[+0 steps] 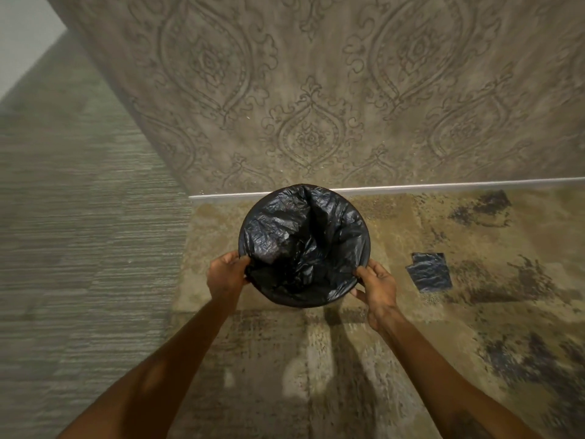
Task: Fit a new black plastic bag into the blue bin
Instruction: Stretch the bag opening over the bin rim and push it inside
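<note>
A crinkled black plastic bag (pixel 304 245) lines a round bin seen from straight above, standing on the carpet against the wall. The bag is folded over the rim all round, so none of the bin's blue surface shows. My left hand (pixel 226 274) pinches the bag's edge at the near left of the rim. My right hand (pixel 376 288) grips the bag's edge at the near right of the rim. Both forearms reach in from the bottom of the view.
A folded black plastic bag (pixel 430 271) lies flat on the patterned carpet to the right of the bin. A wall with ornate grey wallpaper (pixel 316 90) and a white skirting board (pixel 443 186) stands just behind the bin. A corridor with striped carpet (pixel 79 232) runs off to the left.
</note>
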